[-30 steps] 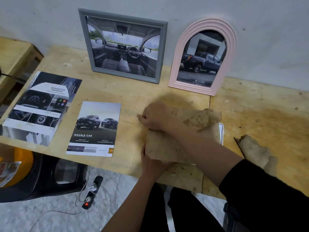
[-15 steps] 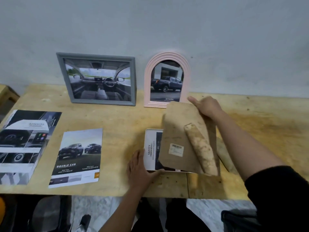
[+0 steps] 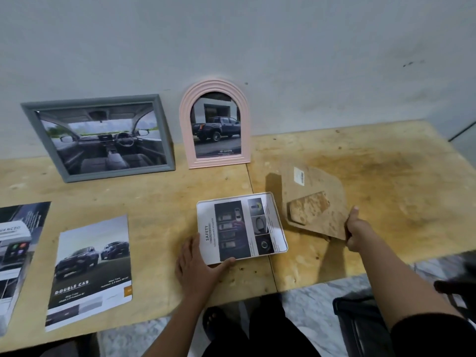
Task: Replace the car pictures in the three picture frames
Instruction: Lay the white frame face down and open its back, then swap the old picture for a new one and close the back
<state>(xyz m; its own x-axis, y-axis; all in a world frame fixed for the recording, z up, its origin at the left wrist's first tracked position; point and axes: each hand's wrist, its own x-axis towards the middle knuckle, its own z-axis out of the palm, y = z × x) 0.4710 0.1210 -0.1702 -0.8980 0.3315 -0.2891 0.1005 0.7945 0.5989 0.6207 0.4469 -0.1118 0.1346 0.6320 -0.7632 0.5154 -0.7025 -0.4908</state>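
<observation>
One corner was all our right hand (image 3: 356,231) gripped of the backing board (image 3: 322,181); slipping, it could knock the SAFETY picture (image 3: 240,228) in the lower-centre frame (image 3: 281,229) our flat left hand (image 3: 198,266) steadied.

This looked like a plain room in a home or small back room put to use as a makeshift work spot, not a fitted workshop or office. The surface (image 3: 386,163) was bare, unfinished plywood, blotched with brown stains and joined from two sheets along a visible seam (image 3: 260,228). It was pushed against a flat grey-white painted wall (image 3: 257,47) with scuffs and small dark marks. Below the near edge lay a pale, marble-patterned tile floor (image 3: 309,318), with a black bag or seat (image 3: 360,328) at the near right. A grey frame (image 3: 90,99) and a pink arched frame (image 3: 185,124) leaned on the wall, and a car brochure (image 3: 90,274) lay loose at the near left.
</observation>
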